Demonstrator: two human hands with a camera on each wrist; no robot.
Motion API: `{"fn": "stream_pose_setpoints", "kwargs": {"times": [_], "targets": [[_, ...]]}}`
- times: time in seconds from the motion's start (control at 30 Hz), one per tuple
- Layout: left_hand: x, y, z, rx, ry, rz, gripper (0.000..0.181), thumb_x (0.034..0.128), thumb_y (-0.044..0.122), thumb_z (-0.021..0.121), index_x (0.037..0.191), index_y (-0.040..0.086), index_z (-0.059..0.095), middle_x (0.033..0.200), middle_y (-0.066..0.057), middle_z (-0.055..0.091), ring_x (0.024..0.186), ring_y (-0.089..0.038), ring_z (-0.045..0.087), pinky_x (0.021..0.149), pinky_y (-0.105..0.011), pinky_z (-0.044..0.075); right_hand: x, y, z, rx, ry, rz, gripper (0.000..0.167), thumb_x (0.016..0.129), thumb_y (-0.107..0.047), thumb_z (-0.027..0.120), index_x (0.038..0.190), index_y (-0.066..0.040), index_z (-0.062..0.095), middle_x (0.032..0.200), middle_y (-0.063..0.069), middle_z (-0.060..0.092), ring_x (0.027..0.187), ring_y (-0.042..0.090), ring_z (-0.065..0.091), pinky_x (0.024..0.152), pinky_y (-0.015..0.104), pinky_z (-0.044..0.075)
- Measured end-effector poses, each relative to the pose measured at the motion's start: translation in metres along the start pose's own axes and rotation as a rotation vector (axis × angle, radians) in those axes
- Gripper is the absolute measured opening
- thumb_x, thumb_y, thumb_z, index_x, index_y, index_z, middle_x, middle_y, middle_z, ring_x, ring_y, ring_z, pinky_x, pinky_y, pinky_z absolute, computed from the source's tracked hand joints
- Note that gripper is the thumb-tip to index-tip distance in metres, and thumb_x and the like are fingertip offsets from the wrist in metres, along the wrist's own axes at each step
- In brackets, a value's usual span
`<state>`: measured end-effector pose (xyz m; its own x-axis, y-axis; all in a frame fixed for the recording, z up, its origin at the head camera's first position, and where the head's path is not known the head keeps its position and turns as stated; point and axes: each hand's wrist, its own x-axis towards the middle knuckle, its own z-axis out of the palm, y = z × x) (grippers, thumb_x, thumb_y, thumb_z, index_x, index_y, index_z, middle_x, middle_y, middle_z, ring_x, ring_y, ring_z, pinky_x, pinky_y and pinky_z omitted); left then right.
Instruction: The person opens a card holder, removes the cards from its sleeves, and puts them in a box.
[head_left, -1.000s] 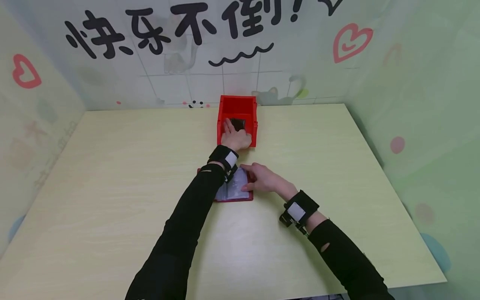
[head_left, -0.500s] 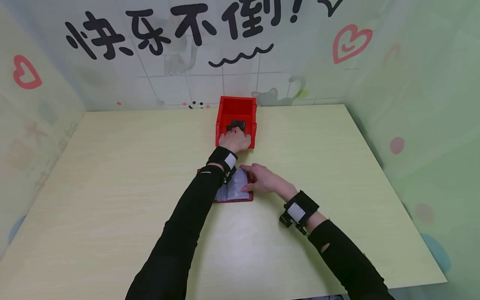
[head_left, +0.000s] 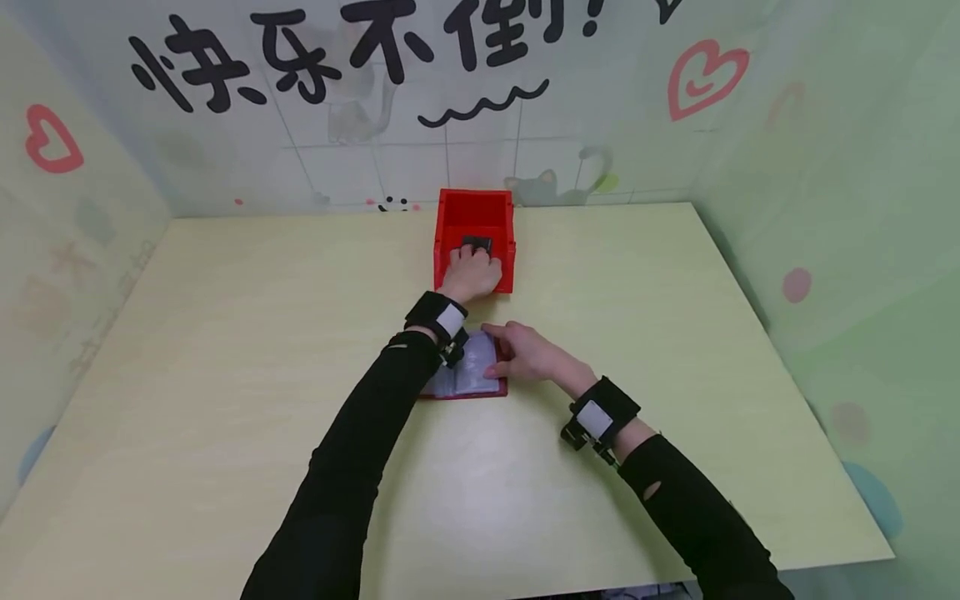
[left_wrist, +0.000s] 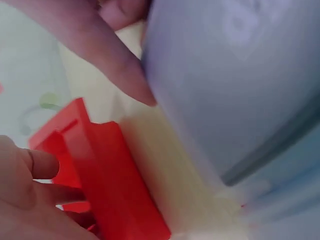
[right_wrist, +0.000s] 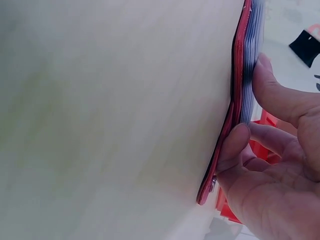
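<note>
A red-covered card holder (head_left: 477, 367) lies spread on the table, its clear sleeves facing up. My right hand (head_left: 528, 354) holds its right side; in the right wrist view, digits touch the stack of sleeves (right_wrist: 248, 70) and the red cover (right_wrist: 220, 150), which carries a small metal snap. Beyond it stands a red bin (head_left: 477, 212), where my left hand (head_left: 471, 275) reaches over the near side with bent fingers, beside a dark, flat, card-like piece (head_left: 477, 242). In the left wrist view the fingertips go behind the bin wall (left_wrist: 112, 175), so their grip is hidden.
The bin stands at the far edge of the pale wooden table (head_left: 247, 375), close to the printed back wall (head_left: 480, 162). My left forearm (head_left: 352, 433) crosses over the left part of the card holder.
In the bin, my left fingers first stretch forward, then curl back beside the dark pieces; now they reach a little forward again. The left wrist shifts slightly left. My right hand keeps its place.
</note>
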<state>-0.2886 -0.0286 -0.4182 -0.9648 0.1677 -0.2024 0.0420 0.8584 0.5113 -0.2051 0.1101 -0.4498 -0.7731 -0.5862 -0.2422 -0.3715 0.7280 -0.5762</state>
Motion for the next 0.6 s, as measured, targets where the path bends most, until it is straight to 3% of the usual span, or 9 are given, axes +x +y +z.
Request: {"fn": "stream_pose_setpoints", "kwargs": {"times": [0.07,0.17,0.27,0.33,0.43,0.53,0.6], "targets": [[-0.007,-0.004,-0.004,-0.080,0.046,0.080,0.053,0.1046,0.025,0.040,0.151,0.002,0.038,0.155,-0.020,0.036,0.140,-0.036,0.031,0.120,-0.048,0.031,0.000,0.000,0.001,0.005,-0.001,0.004,0.073,0.089,-0.022,0.077,0.151,-0.003,0.043,0.107,0.014,0.056,0.100,0.023,0.051,0.082,0.029,0.045],[-0.023,-0.010,-0.015,-0.177,0.106,0.196,0.043,0.1004,0.018,0.049,0.141,0.003,0.050,0.135,-0.018,0.053,0.122,-0.031,0.047,0.105,-0.041,0.044,-0.001,0.000,0.000,0.014,0.003,0.021,0.075,0.089,-0.022,0.077,0.152,-0.003,0.041,0.110,0.014,0.056,0.102,0.023,0.051,0.085,0.030,0.046],[-0.043,-0.021,-0.024,-0.214,0.066,0.258,0.033,0.0980,0.013,0.055,0.129,0.003,0.060,0.108,-0.015,0.061,0.097,-0.026,0.054,0.082,-0.033,0.048,-0.001,0.000,-0.002,0.031,0.012,0.033,0.076,0.089,-0.022,0.077,0.153,-0.004,0.040,0.110,0.013,0.057,0.102,0.024,0.052,0.085,0.030,0.046],[-0.057,-0.031,-0.026,-0.193,-0.019,0.261,0.031,0.0978,0.011,0.057,0.127,0.002,0.061,0.100,-0.014,0.062,0.088,-0.024,0.054,0.075,-0.029,0.045,-0.002,0.001,-0.003,0.047,0.016,0.038,0.076,0.089,-0.022,0.077,0.153,-0.004,0.040,0.108,0.013,0.057,0.101,0.023,0.053,0.083,0.029,0.046],[-0.073,-0.045,-0.026,-0.132,-0.154,0.214,0.034,0.0979,0.014,0.060,0.130,0.002,0.060,0.102,-0.014,0.064,0.085,-0.023,0.057,0.072,-0.026,0.046,-0.004,0.001,-0.003,0.076,0.018,0.047,0.075,0.088,-0.022,0.078,0.152,-0.005,0.041,0.104,0.011,0.058,0.097,0.022,0.053,0.079,0.027,0.045],[-0.085,-0.056,-0.022,-0.118,-0.231,0.150,0.041,0.0981,0.021,0.062,0.135,0.003,0.055,0.106,-0.015,0.066,0.083,-0.023,0.060,0.071,-0.026,0.050,-0.005,0.001,-0.002,0.127,0.019,0.052,0.071,0.088,-0.021,0.079,0.147,-0.008,0.042,0.097,0.011,0.057,0.090,0.021,0.054,0.074,0.026,0.044],[-0.089,-0.061,-0.019,-0.157,-0.256,0.110,0.046,0.0987,0.026,0.062,0.137,0.004,0.050,0.103,-0.015,0.066,0.080,-0.022,0.061,0.069,-0.026,0.051,-0.005,0.001,-0.002,0.163,0.018,0.045,0.067,0.088,-0.020,0.079,0.142,-0.009,0.041,0.093,0.011,0.057,0.085,0.021,0.054,0.071,0.026,0.043]]}}
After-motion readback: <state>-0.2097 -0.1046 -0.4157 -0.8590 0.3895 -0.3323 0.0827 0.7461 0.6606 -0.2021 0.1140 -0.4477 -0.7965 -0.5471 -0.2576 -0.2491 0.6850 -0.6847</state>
